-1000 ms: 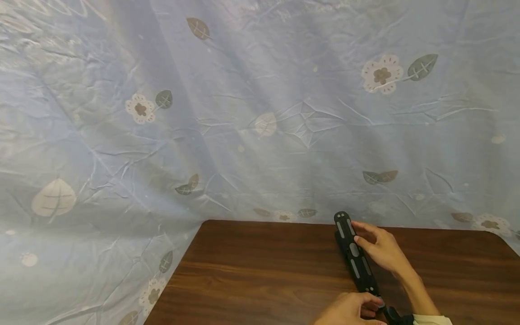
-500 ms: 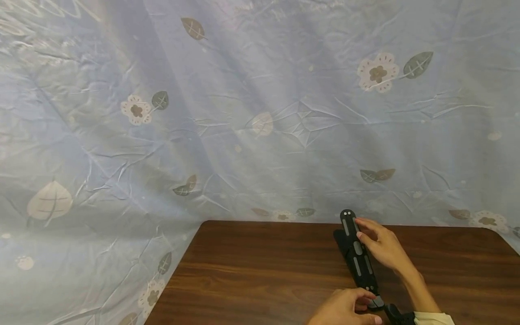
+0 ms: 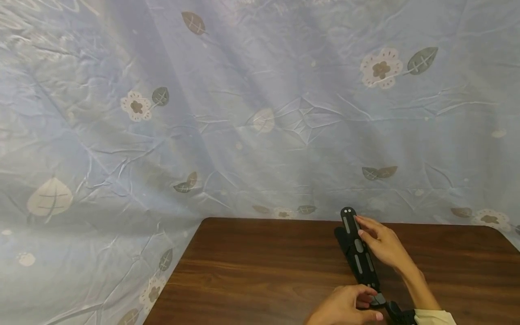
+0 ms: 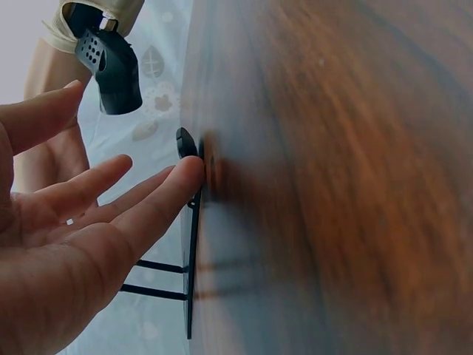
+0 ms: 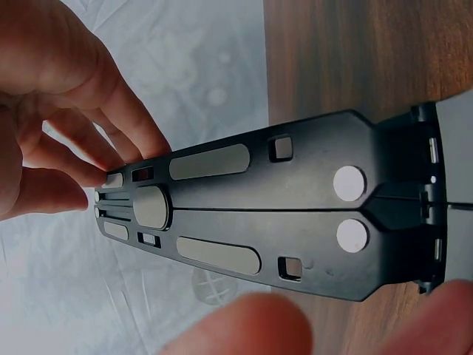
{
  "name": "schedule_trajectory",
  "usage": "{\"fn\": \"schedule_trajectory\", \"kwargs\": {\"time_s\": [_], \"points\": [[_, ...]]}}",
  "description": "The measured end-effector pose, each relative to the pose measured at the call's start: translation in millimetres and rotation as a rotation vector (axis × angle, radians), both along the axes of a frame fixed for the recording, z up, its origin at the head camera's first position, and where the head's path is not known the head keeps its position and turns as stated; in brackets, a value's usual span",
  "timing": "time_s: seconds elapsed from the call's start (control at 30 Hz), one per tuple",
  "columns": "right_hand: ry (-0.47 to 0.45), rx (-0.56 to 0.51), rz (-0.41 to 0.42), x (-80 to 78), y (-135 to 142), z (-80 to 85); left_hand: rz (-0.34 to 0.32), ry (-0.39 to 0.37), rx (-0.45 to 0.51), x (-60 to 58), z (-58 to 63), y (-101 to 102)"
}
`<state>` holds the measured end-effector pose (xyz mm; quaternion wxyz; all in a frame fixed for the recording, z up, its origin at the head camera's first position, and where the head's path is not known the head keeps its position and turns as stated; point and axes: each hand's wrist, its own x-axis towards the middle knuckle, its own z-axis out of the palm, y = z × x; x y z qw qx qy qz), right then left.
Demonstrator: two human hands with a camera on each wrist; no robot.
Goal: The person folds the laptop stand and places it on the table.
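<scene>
A black folding laptop stand (image 3: 364, 268) with grey pads stands partly unfolded on the table, its upper panel raised over a dark base plate (image 3: 342, 238). My right hand (image 3: 383, 246) grips the raised panel near its far end, fingers along the right edge. At the near end, by the grey hinged lip (image 3: 378, 299), is my left hand (image 3: 341, 304). In the left wrist view its fingers are extended, with one fingertip (image 4: 191, 171) right at the stand's base and the thumb apart. The right wrist view shows the panel's pads (image 5: 216, 251), slots and hinge close up.
The brown wood-grain table (image 3: 252, 262) extends left and right of the stand. A pale blue curtain (image 3: 243, 158) with leaf and flower prints hangs behind its back edge and down the left side. A black wrist device (image 3: 400, 314) sits at the right cuff.
The stand's upper panel has swung slightly right with the right hand, opening a wider gap from the base plate. My left hand has shifted a little left, uncovering the grey lip.
</scene>
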<state>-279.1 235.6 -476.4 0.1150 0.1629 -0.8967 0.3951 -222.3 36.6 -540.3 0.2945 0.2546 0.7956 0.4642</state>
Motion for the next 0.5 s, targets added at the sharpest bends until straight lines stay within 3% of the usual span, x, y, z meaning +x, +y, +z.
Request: {"fn": "schedule_trajectory", "kwargs": {"time_s": [0.17,0.23,0.4,0.5], "points": [[-0.005,0.002,0.007,-0.6,-0.2,2.5,-0.054,0.063,-0.002,-12.5,-20.9,4.0],[-0.016,-0.002,0.011,-0.1,-0.2,3.6,-0.068,0.062,0.001,-13.3,-21.5,3.7],[-0.028,-0.007,0.027,0.6,1.4,2.8,-0.038,0.039,0.016,3.2,10.1,4.7],[-0.033,-0.011,0.023,0.2,3.5,0.4,-0.036,0.021,0.033,8.8,22.7,5.3]]}}
